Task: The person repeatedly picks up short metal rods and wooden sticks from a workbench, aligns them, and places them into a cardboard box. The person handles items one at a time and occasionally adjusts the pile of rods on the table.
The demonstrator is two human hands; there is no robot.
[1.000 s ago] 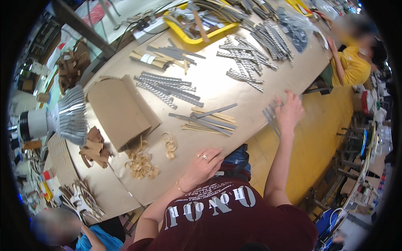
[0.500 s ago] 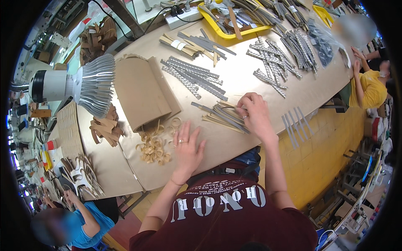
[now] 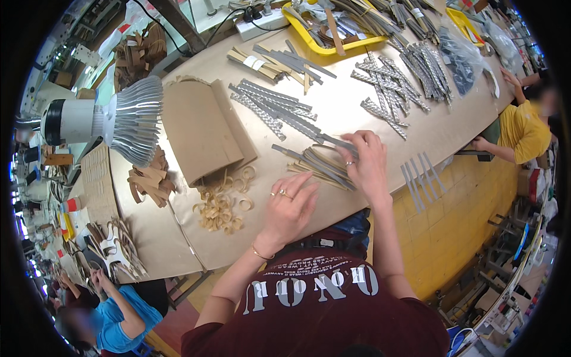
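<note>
My right hand (image 3: 366, 163) pinches one end of a flat grey strip (image 3: 334, 141), whose other end points left toward the braided strips. Under and beside it lies a small pile of grey and tan strips (image 3: 321, 163) on the brown-covered table. My left hand (image 3: 291, 205) is at the near left of this pile, fingers loosely bent and apart, with nothing seen in it. Left of that hand are curled tan peelings (image 3: 219, 211). Grey and silver braided strips (image 3: 273, 110) lie farther back.
A brown folded sheet (image 3: 202, 131) stands at the left by a finned lamp (image 3: 137, 122). More silver braids (image 3: 386, 89) and a yellow tray (image 3: 333, 49) are at the back. Several grey strips (image 3: 422, 178) lie near the right table edge. Co-workers sit at right and lower left.
My right hand has brought up a grey strip that now stretches out to its left. My left hand has moved right, away from the peelings and closer to the strip pile.
</note>
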